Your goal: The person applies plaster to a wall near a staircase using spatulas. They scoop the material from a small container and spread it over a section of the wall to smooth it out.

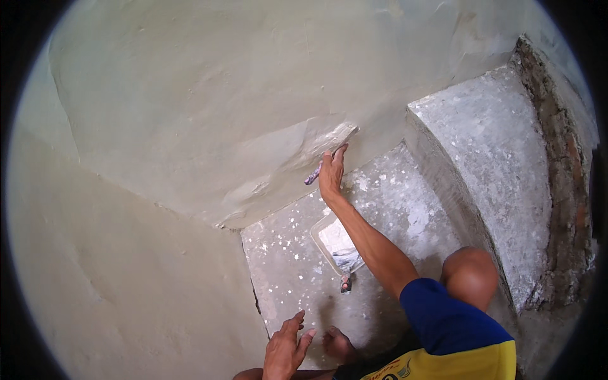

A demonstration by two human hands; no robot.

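Note:
My right hand (332, 171) is closed round a trowel whose purple-and-white handle (312, 176) shows beside the fingers. It is up against the grey plastered wall (209, 95), at a ridge of wet whitish putty (329, 139); the fingers hide part of the grip. Below my right forearm, a pale tray (316, 235) with white putty (337, 242) sits on the step. A second tool lies in it, its dark stubby handle (346, 283) over the near rim. Near the lower edge my left hand (286, 348) hangs with fingers apart, holding nothing.
White splashes spot the concrete landing (278, 253) under the tray. To the right rises a higher concrete step (487, 145), bordered by a rough strip of exposed brick (557, 145). My knee (472, 273) is bent beside its edge. Another wall (126, 272) closes the left side.

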